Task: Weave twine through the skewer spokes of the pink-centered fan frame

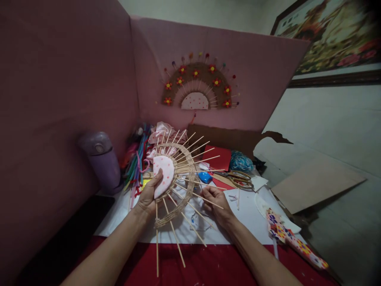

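My left hand (149,192) grips a half-round fan of thin sticks by its centre, thumb pressed on the white, red-dotted fabric half-circle (164,174). The fan is turned so its flat edge faces left and its sticks (195,226) spread up, right and down. A band of woven twine (189,190) curves through the sticks, with a gap between it and the fabric centre. At the band's right side, my right hand (218,204) has its fingers pinched together beside the sticks. They appear closed on the twine strand, largely hidden by the fingers.
Golden-handled scissors (241,179), blue yarn (241,161), red sheets (218,155) and a blue packet (205,177) lie behind the fan. A purple bottle (102,163) and pipe cleaners (137,167) stand left. A flowered glue gun (294,242) lies right. A finished flowered fan (196,67) hangs on the pink panel.
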{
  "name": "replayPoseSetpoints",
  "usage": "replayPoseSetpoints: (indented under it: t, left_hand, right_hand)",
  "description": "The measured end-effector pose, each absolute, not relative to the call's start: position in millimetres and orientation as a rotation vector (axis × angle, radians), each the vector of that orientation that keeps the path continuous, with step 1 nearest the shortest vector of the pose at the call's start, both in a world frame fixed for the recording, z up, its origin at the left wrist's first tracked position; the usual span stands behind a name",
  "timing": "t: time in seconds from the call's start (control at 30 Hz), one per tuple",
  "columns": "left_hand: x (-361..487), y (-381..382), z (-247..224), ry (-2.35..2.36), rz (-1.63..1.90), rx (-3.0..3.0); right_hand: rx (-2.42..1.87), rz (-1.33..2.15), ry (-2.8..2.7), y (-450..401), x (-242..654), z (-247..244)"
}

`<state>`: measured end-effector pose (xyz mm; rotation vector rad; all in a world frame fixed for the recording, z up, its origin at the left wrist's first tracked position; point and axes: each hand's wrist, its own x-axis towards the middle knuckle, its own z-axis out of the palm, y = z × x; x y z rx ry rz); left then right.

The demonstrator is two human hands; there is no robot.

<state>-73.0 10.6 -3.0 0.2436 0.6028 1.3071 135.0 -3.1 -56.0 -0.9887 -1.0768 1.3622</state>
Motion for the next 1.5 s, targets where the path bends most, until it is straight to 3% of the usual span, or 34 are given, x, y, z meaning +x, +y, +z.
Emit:
replayPoseSetpoints:
  t: [0.63,0.93,1.27,1.5]
  left_hand:
    - [-81,19,1,0.684,1.476,0.291]
    - [-81,20,-5,0.699,1.458,0.414]
    - [-79,19,-12,0.834,1.325,0.525]
    - [-73,16,-23,0.834,1.196,0.694]
  right_hand:
    - [-0.939,1.302,-0.894,-3,146,-48]
    - [-0.972,0.705,-0.979,-7,153,-47]
    - [-0.993,-0.032,-1.622,-33,145,-35]
    - [-0.921,-0.141,-1.808,-40,136,-34]
